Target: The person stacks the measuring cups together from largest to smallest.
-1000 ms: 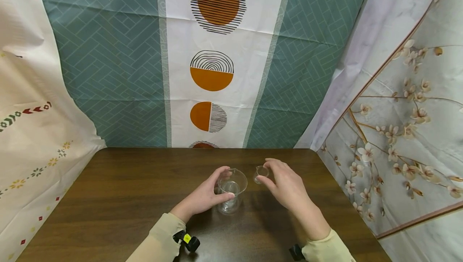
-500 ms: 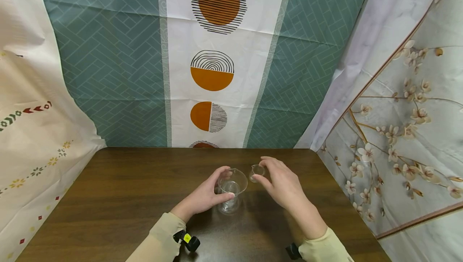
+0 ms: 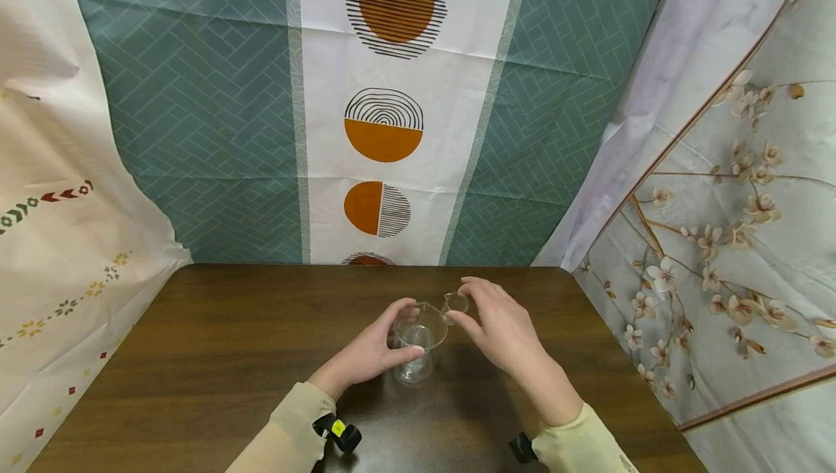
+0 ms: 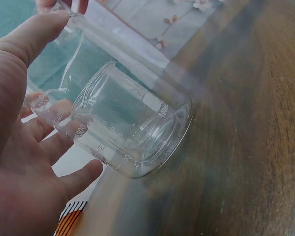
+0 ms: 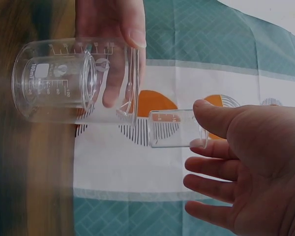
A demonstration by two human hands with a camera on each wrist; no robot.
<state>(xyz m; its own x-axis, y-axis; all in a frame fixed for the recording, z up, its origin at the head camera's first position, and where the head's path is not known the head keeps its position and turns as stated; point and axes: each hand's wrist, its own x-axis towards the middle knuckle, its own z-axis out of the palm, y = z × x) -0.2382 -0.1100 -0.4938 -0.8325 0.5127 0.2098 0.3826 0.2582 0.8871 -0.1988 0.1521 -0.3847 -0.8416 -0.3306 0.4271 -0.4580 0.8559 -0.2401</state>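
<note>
A large clear glass beaker (image 3: 429, 328) stands upright on the brown table. My left hand (image 3: 366, 351) grips its side near the rim, thumb on one side and fingers on the other. Inside it sits a smaller beaker marked 100ml (image 5: 44, 81), plainly visible through the glass in both wrist views. My right hand (image 3: 504, 329) pinches a tiny graduated beaker (image 5: 167, 129) near its rim between thumb and index finger. That tiny beaker is held up beside the large beaker's rim, to its right, and looks empty. The other right fingers extend free in the right wrist view.
The wooden table (image 3: 228, 357) extends around both hands. Behind it hangs a green and white patterned cloth (image 3: 405, 204). A floral curtain (image 3: 718, 255) borders the right side, and a cream cloth (image 3: 59, 241) the left.
My right hand has carried the tiny beaker leftward and slightly up, closer to the large beaker's rim. My left hand and the large beaker have stayed in place.
</note>
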